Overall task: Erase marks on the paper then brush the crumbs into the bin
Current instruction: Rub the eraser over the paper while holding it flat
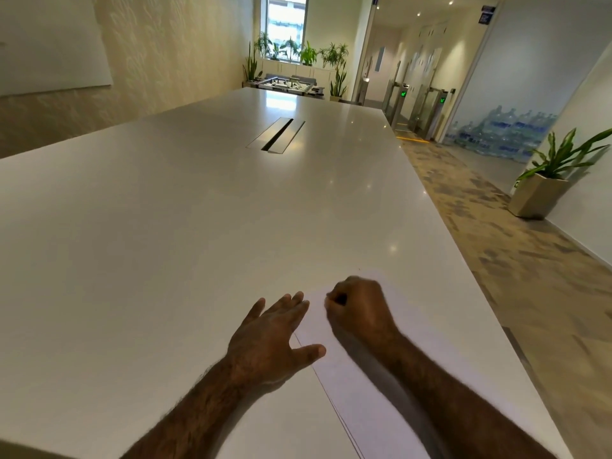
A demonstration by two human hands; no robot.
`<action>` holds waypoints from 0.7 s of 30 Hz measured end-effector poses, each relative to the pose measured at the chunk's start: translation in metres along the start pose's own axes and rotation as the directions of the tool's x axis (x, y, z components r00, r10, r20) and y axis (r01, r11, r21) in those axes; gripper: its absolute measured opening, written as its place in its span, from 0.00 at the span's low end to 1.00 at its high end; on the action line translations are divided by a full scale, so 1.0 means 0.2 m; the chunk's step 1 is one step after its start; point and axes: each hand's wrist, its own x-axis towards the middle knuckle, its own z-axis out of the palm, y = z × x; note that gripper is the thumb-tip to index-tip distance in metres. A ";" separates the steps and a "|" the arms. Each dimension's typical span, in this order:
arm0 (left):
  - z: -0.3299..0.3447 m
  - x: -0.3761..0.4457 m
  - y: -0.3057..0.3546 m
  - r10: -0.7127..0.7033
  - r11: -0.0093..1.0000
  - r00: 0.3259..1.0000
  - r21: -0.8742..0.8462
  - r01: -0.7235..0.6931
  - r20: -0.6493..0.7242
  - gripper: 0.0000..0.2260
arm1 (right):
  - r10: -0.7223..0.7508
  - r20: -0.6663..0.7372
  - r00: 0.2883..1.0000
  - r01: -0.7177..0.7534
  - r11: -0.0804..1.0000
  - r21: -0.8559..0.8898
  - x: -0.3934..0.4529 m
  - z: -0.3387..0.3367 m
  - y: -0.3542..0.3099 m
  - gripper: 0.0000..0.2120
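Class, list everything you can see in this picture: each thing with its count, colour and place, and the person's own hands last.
table: one, white, fills the foreground
paper: one sheet, white, near right table edge
cable slot: one, metal, table centre
potted plant: one, green, floor at right
plants: several, green, by far window
left hand: flat, fingers on the paper's edge
right hand: curled on the paper; what it holds is hidden

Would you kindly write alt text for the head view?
A right hand, fingers curled round something small, works on a white paper while the left hand lies flat on its edge. Both rest on a long white table.
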 end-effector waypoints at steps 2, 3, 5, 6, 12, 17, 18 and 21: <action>0.01 -0.01 0.00 -0.001 1.000 1.000 -0.012 0.001 0.004 0.36 | 0.002 -0.013 1.000 -0.002 1.000 -0.010 -0.01 0.02 -0.01 0.07; 0.02 -0.01 -0.01 0.005 1.000 1.000 -0.029 -0.005 -0.007 0.35 | -0.050 0.060 0.997 0.051 0.999 -0.005 -0.07 0.04 -0.07 0.07; 0.01 -0.01 -0.01 0.014 0.999 1.000 -0.037 -0.015 -0.022 0.34 | -0.145 0.172 0.974 0.143 0.989 0.024 -0.15 0.03 -0.13 0.07; 0.00 0.00 -0.01 0.010 0.999 1.000 -0.032 -0.011 -0.016 0.35 | -0.104 0.143 0.984 0.102 0.995 0.019 -0.11 0.01 -0.09 0.07; -0.01 -0.03 0.01 -0.010 1.000 1.000 -0.004 0.010 0.022 0.37 | 0.055 -0.040 0.998 -0.058 0.995 -0.077 0.00 -0.02 0.06 0.07; -0.02 -0.01 0.01 0.002 1.000 1.000 -0.016 -0.002 0.003 0.37 | 0.161 -0.117 0.980 -0.171 0.983 -0.073 0.09 -0.12 0.22 0.06; -0.01 -0.01 0.00 0.002 1.000 1.000 -0.013 -0.002 0.003 0.37 | 0.224 -0.154 0.962 -0.239 0.967 -0.083 0.13 -0.17 0.27 0.05; -0.01 -0.02 0.01 0.006 1.000 1.000 -0.003 -0.006 0.009 0.37 | 0.140 -0.153 0.978 -0.158 0.982 -0.106 0.06 -0.12 0.22 0.05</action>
